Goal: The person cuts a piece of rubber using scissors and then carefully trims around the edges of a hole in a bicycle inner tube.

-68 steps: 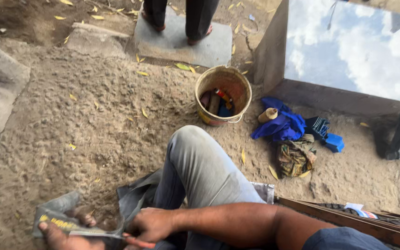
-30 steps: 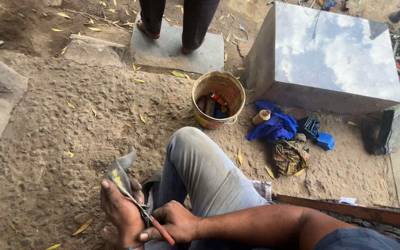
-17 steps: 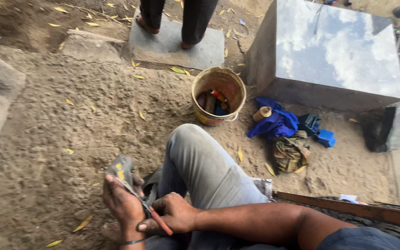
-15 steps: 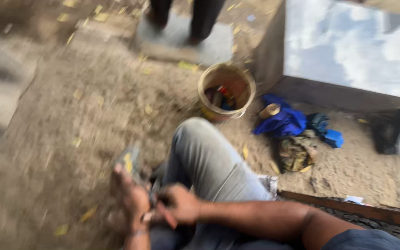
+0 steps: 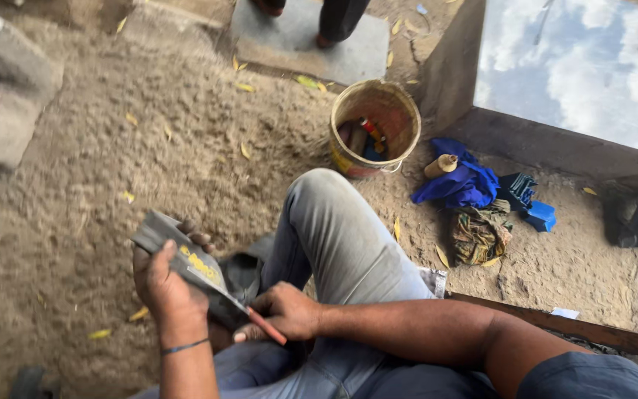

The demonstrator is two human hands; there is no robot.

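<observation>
Comparing with the views of a second or two back, the grey folded sheet with yellow print point(image 5: 179, 255) has been lifted off the lap and turned up on edge. The left hand point(image 5: 160, 284) now has its grip clamped round the sheet, thumb across the near face. The right hand point(image 5: 283, 310) has closed its grip on a thin red-handled tool point(image 5: 263, 325), its tip laid against the sheet's lower edge, so the sheet is now being worked rather than merely held.

Clearances: both hands sit just left of the raised grey-trousered knee point(image 5: 334, 222), which bounds movement to the right. Open sandy ground point(image 5: 112, 148) lies ahead and to the left. A yellow bucket of tools point(image 5: 375, 127), blue cloth point(image 5: 461, 185) and a polished stone block point(image 5: 577, 66) stand well apart beyond the knee. Another person's feet point(image 5: 319, 22) stand on a slab farther off.
</observation>
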